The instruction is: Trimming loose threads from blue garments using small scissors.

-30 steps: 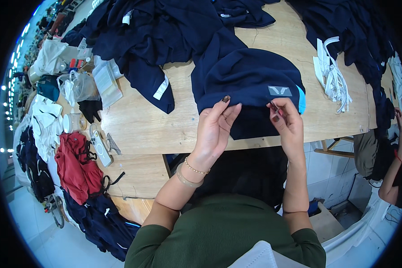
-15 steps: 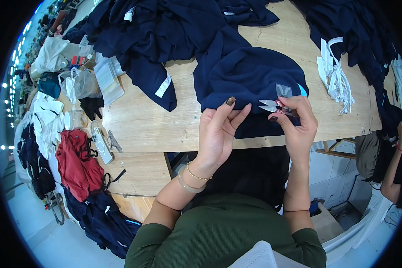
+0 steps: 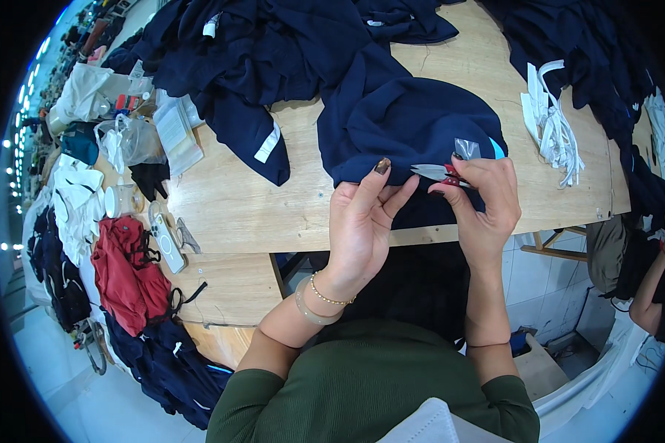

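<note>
At centre frame I see the right hand (image 3: 491, 205) clamped on red-handled thread snips (image 3: 443, 175), blades pointing left toward the left hand (image 3: 360, 225). That one's thumb and fingertips meet the lower edge of a navy garment (image 3: 414, 118), mid-frame on the wooden table (image 3: 255, 225); I cannot tell whether they pinch it. Beyond, I see white strips (image 3: 550, 136) upper right, heaped navy clothing (image 3: 251, 70) upper left.
</note>
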A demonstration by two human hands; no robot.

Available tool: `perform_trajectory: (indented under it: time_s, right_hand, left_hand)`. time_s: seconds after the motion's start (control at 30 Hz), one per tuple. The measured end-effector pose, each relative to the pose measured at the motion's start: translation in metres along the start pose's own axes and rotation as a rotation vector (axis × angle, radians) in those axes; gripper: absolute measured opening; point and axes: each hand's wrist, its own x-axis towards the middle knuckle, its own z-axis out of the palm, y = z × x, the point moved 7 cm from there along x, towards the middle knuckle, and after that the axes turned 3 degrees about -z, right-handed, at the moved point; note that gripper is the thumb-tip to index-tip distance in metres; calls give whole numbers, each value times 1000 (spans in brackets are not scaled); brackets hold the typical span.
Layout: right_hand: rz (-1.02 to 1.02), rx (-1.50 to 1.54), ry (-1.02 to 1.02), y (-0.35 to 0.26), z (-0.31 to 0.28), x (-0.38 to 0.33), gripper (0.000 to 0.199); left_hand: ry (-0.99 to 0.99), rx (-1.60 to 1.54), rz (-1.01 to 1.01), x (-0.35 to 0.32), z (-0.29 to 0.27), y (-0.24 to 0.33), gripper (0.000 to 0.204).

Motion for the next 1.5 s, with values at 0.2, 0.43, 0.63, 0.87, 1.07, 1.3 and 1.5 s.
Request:
perform_trajectory:
  time_s: [0.2, 0.43, 0.63, 0.87, 1.07, 1.3, 1.5]
  right_hand:
    - [2, -21, 4, 1, 1, 3, 32]
    - [108, 84, -60, 17, -2, 0, 32]
    - [-1, 48, -38, 6, -2, 9, 35]
    - [-55, 20, -31, 4, -4, 11, 35]
    - [-95, -3, -35, -2, -1, 17, 35]
    - [-52, 41, -35, 3, -3, 15, 31]
    - [30, 76, -33, 5, 0, 18, 29]
  left_hand:
    - [5, 12, -35, 0, 2, -1, 14]
    - [17, 13, -38, 1, -1, 5, 16]
    - [43, 22, -48, 1, 2, 4, 16]
    - [50, 15, -47, 4, 0, 5, 15]
    - [31, 27, -55, 3, 5, 5, 17]
    - [13, -14, -62, 2, 6, 6, 21]
    - [14, -8, -62, 1, 6, 5, 23]
